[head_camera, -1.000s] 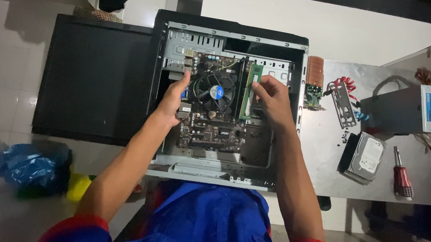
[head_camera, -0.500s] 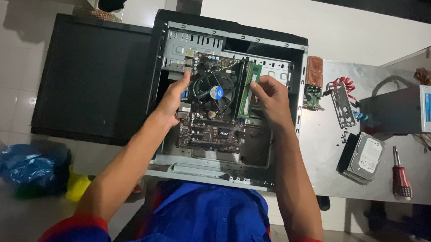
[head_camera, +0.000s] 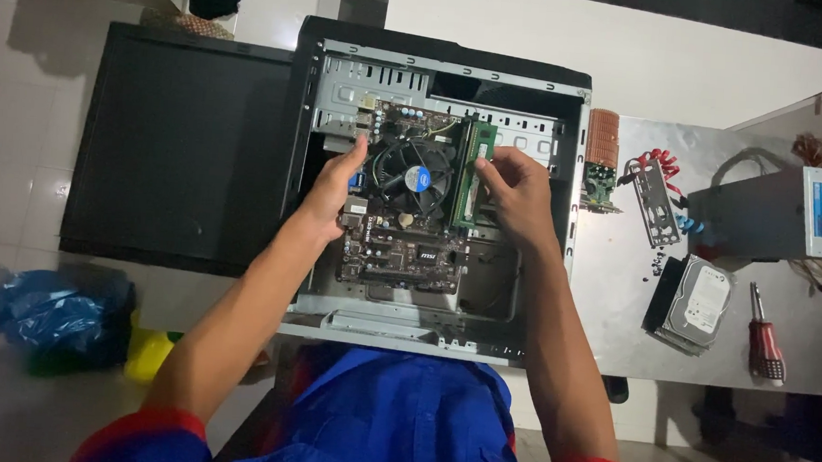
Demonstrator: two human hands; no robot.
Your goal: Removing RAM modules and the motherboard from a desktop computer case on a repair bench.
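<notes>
An open computer case [head_camera: 550,297] lies on its side with a dark motherboard [head_camera: 400,254] inside it. A round black cooler fan [head_camera: 416,172] sits on the board, and a green memory stick [head_camera: 472,173] stands just right of it. My left hand [head_camera: 333,183] grips the board's left edge beside the fan. My right hand [head_camera: 520,192] rests at the board's right edge, fingertips against the memory stick. Whether the right fingers pinch the stick or the board is hidden.
The case's black side panel [head_camera: 183,146] lies to the left. On a metal sheet [head_camera: 615,310] to the right are a small card with a copper heatsink [head_camera: 602,157], a metal bracket [head_camera: 658,200], a hard drive [head_camera: 697,301], a red-handled screwdriver [head_camera: 764,338] and a power supply [head_camera: 778,214]. A blue bag [head_camera: 45,308] lies at lower left.
</notes>
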